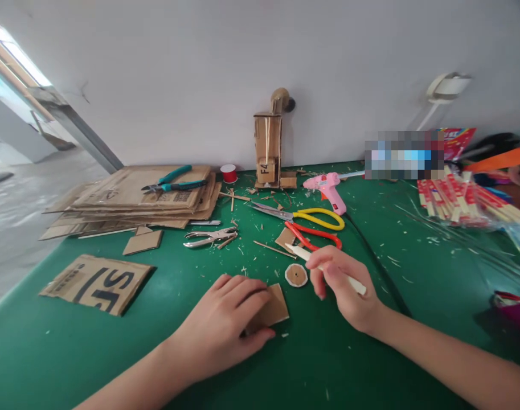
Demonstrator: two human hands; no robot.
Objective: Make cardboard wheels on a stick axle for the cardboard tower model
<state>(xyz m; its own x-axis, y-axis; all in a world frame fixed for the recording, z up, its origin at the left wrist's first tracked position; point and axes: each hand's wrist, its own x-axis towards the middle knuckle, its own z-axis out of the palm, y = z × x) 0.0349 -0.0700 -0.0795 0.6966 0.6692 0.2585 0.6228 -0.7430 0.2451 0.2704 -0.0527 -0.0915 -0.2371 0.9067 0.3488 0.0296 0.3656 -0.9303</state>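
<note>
My left hand (236, 319) grips a small square piece of cardboard (275, 304) low over the green table, fingers over its far side and thumb at its near edge. The fingers hide the left part of that piece. Between the fingers of my right hand (345, 285) is a cream-coloured pen (300, 251), its tip pointing up and to the left. A round cardboard disc (296, 275) with a pale scalloped rim and a small centre hole lies between my hands. Just beyond it is another cardboard scrap (286, 239).
Scissors (300, 216) and a pink glue gun (328, 189) lie ahead. Pliers (174, 181) rest on stacked cardboard (114, 196) at left, near a metal hole punch (211, 236). A cardboard model (268, 148) stands by the wall. A printed cardboard piece (99, 283) lies at left.
</note>
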